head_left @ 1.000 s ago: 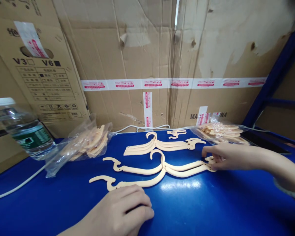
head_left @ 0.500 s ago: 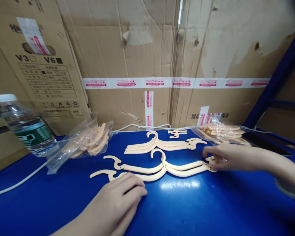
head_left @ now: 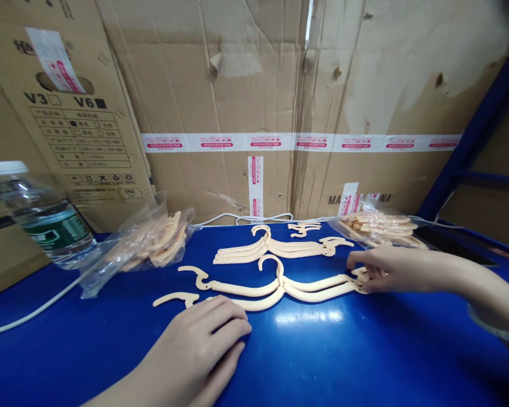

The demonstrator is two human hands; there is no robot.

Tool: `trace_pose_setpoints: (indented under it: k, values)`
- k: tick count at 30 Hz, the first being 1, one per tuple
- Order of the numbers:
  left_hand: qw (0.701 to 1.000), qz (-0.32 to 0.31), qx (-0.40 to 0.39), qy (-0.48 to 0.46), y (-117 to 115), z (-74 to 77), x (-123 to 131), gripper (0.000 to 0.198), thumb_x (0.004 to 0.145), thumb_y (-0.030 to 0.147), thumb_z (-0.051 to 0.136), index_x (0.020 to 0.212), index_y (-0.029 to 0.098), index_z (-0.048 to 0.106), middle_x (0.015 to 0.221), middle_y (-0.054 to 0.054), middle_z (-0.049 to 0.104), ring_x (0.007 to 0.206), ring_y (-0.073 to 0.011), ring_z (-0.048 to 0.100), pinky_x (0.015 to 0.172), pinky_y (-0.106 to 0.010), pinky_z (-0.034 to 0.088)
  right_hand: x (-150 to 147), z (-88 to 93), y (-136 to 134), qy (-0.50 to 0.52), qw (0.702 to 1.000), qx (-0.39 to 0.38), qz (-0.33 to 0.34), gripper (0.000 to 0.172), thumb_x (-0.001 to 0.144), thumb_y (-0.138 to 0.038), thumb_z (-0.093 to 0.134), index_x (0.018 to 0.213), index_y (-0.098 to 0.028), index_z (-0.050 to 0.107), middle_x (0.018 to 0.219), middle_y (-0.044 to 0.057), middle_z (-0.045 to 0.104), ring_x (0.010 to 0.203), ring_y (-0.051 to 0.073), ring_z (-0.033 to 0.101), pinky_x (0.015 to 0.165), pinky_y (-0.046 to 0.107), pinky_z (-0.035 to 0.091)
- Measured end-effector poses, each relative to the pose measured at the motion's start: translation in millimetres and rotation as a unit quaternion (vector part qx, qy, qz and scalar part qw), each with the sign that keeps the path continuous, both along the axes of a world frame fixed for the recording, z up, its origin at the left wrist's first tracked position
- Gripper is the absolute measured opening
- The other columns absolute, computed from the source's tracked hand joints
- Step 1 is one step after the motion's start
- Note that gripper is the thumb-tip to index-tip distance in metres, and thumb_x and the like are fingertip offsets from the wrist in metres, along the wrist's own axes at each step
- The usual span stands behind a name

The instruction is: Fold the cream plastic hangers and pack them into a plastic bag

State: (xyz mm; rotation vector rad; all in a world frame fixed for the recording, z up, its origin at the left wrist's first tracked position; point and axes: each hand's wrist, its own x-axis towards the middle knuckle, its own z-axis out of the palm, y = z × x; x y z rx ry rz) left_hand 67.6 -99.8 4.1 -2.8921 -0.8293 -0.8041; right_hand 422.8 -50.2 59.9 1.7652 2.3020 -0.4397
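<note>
A cream-coloured folding clothes hanger lies in front on the blue tabletop, its hook upright in the middle. My left hand rests palm down over the near left bar, fingers stretched out, thumb a little apart; it covers part of that bar. Two loose curved end pieces lie at the hanger's left. Around the hanger's right end my right hand is closed, fingertips pinching the small end piece there, which is partly hidden. Behind lies a second stack of hanger parts with its own hook and end pieces.
Plastic bags of hanger parts lie at the left and at the right. A water bottle stands far left, and a white cable crosses the table. Small pieces lie behind. Cardboard walls the back.
Almost nothing differs. The whole view has shifted slightly, and the thumb of my left hand sits a bit further from its fingers. My right hand keeps its pinch on the hanger's end.
</note>
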Motion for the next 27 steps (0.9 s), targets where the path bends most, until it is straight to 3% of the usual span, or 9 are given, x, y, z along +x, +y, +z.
trace_pose_setpoints:
  k: [9,17,22,27]
  values:
    - [1.0,0.0,0.002,0.002,-0.8,4.1,0.5,0.024,0.087,0.01,0.047,0.097,0.02,0.066,0.092,-0.005,0.07,0.079,-0.0187,0.066,0.07,-0.029,0.056,0.3,4.4,-1.6,-0.003,1.0,0.013,-0.001,0.013,0.079,-0.031,0.056,0.089,-0.023,0.06,0.079,0.004,0.067,0.072,0.024,0.063,0.058,0.029,0.037]
    - [0.999,-0.018,0.007,-0.026,0.2,-1.7,0.3,0.025,0.087,0.01,0.048,0.103,0.022,0.065,0.094,-0.004,0.071,0.082,-0.0185,0.066,0.073,-0.028,0.054,-2.5,-0.1,7.1,0.044,0.986,0.156,0.04,0.021,0.084,-0.029,0.053,0.098,-0.02,0.065,0.072,0.003,0.065,0.061,0.019,0.058,0.054,0.027,0.035]
    - [0.998,-0.03,-0.017,-0.051,0.7,-8.8,1.9,0.026,0.088,0.01,0.046,0.104,0.022,0.063,0.095,-0.005,0.069,0.083,-0.0187,0.064,0.071,-0.029,0.052,-10.8,-4.9,20.4,0.093,0.961,0.255,0.061,0.02,0.088,-0.024,0.05,0.097,-0.016,0.065,0.076,0.005,0.068,0.067,0.019,0.061,0.062,0.028,0.041]
    - [0.997,-0.046,-0.045,-0.039,-8.9,2.7,12.3,0.024,0.086,0.011,0.048,0.101,0.022,0.063,0.095,-0.004,0.069,0.084,-0.0181,0.064,0.073,-0.029,0.051,-30.9,-4.5,43.4,0.041,0.956,0.276,0.093,0.02,0.087,-0.019,0.052,0.102,-0.017,0.066,0.09,0.006,0.072,0.079,0.019,0.066,0.067,0.026,0.045]
